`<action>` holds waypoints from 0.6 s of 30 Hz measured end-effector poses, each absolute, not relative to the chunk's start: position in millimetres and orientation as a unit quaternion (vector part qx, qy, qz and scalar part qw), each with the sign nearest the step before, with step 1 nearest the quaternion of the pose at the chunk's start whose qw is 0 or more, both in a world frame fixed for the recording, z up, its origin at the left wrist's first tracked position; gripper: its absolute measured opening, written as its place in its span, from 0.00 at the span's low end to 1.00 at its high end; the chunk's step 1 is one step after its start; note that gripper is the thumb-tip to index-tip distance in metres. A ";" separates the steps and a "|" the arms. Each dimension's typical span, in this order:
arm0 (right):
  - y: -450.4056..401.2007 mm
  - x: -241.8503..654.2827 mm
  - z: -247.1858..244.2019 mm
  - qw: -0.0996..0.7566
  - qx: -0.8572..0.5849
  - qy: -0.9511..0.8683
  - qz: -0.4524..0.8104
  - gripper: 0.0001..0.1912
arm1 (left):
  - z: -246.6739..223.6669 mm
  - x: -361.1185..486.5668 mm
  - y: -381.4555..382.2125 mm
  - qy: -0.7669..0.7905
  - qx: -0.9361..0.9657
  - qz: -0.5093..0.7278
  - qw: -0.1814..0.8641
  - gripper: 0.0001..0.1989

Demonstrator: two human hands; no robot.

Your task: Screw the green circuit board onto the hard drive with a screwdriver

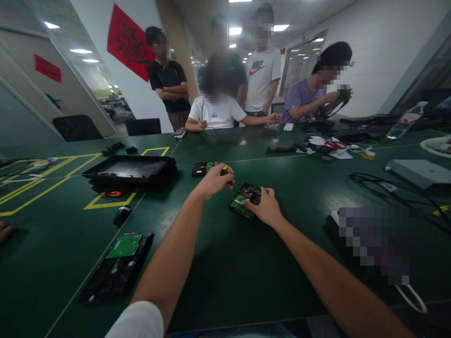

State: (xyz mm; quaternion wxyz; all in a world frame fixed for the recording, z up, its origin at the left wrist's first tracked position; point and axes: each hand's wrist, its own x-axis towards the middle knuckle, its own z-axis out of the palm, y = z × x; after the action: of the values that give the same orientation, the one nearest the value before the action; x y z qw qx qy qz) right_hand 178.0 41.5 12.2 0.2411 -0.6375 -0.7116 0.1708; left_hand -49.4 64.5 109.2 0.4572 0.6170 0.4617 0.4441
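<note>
Only clear text is "NIKE" with a red swoosh, on a white T-shirt [263, 70] across from you. Red diamond poster [128, 42] on the pillar and red strip [47, 68] on the door both carry dark characters; can't make them out. Small pale labels on the drives: too small to read. Your right hand [266, 205] pinches the hard drive [246, 199] by its side, thumb near the green board; drive is on the bench in front of you. Your left hand [216, 180] is curled round a yellow-and-black tool handle [226, 172], just left of the drive and apart from it. Bench [218, 263] is dark green with thin pale seams and yellow tape [109, 204] outlines. Second drive [118, 265] near your left forearm, third drive [201, 169] beyond your left hand, black tray [130, 168] left of that. Right side: cables [380, 188], silver box [421, 172], clear bottle [405, 123]. Room: pale walls, ceiling lights [281, 28], several people on the far side.
</note>
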 end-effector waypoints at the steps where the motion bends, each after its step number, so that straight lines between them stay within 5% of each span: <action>1: 41.5 178.1 12.2 0.242 -0.636 -0.712 0.172 0.52 | 109.0 -49.4 64.6 0.461 0.618 0.444 0.458 0.06; 18: 42.7 177.2 10.5 0.242 -0.639 -0.710 0.171 0.50 | 110.9 -45.3 62.3 0.441 0.642 0.434 0.453 0.06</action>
State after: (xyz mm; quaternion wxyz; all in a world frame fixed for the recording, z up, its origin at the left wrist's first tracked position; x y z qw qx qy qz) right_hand 177.2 42.7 10.5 0.2416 -0.6390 -0.7101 0.1708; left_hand -45.3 62.3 110.9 0.4528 0.6424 0.4406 0.4339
